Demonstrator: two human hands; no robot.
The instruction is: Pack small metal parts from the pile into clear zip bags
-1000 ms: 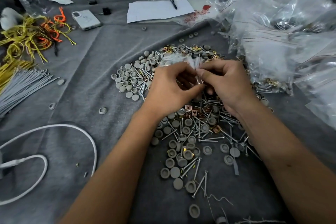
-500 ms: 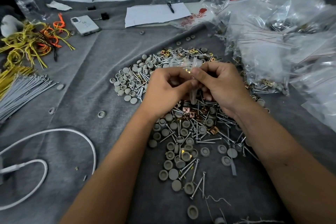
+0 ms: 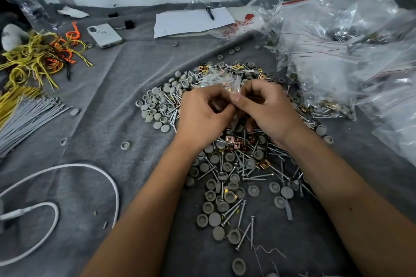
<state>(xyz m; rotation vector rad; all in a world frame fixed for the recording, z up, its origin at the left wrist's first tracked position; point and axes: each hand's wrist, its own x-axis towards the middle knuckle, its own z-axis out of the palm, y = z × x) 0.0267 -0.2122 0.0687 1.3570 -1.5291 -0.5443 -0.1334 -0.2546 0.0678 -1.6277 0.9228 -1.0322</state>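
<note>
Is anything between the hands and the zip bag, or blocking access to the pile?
Nothing visible. The left hand and right hand both pinch the zip bag directly, above the pile, which lies open just beneath them.

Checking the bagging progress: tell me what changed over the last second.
Both hands, left hand and right hand, keep pinching the clear zip bag, working their fingers along its edge; nothing taken up or let go. The pile, phone and cable stayed put.

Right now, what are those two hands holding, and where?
A small clear zip bag, pinched by left hand and right hand along its near edge.
</note>
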